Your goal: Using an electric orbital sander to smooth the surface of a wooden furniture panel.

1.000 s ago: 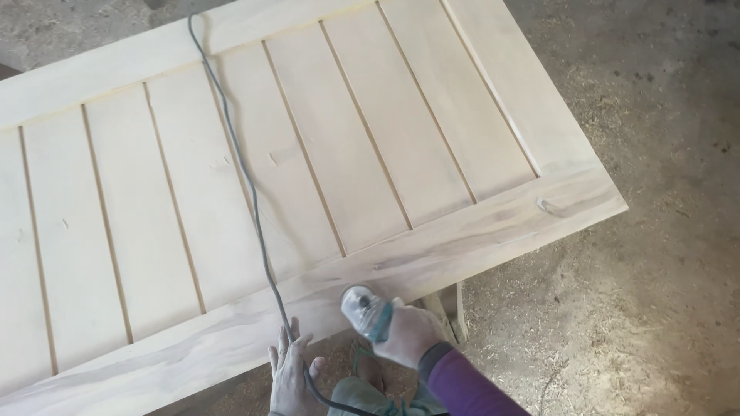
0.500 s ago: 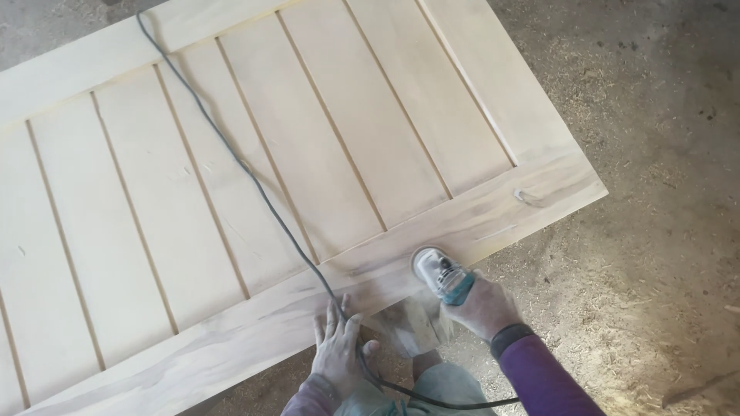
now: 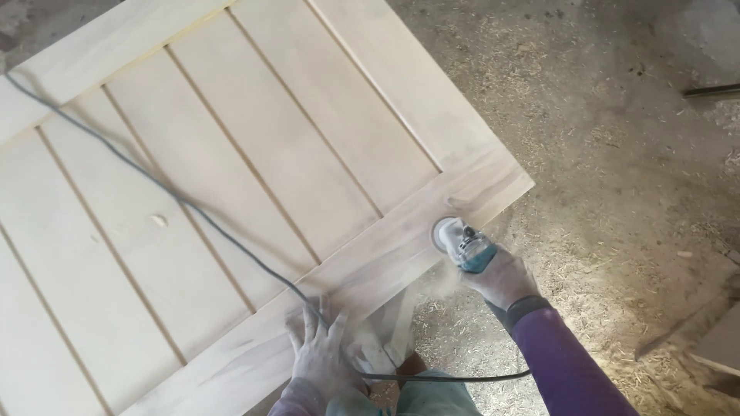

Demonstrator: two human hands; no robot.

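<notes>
Pale wood door panel [image 3: 231, 192] fills most of the head view, lying flat and raised off the floor [image 3: 632, 169]. It has a plain outer frame and long vertical boards set inside, divided by narrow grooves. One small chip or blemish shows on a board at the left.

Right hand [image 3: 501, 276], dusty, is wrapped shut around the body of a small angle grinder [image 3: 464, 243], teal and grey. The grinder's disc end sits on the near frame rail of the door, close to its right corner. A haze of fine dust hangs just beside and below the tool. Purple sleeve [image 3: 566, 366] covers the right forearm.

Left hand [image 3: 322, 350] lies flat on the same frame rail, fingers [image 3: 310, 325] spread open and pressed on the wood, gripping nothing. It is coated in dust too.

Grey power cord [image 3: 154, 185] runs from the upper left edge across the boards, passes at the left hand's fingertips, then loops below the door edge toward the right arm.

Floor is rough concrete strewn with sawdust and wood shavings. A wooden support [image 3: 397, 327] shows under the door edge between the two hands.
</notes>
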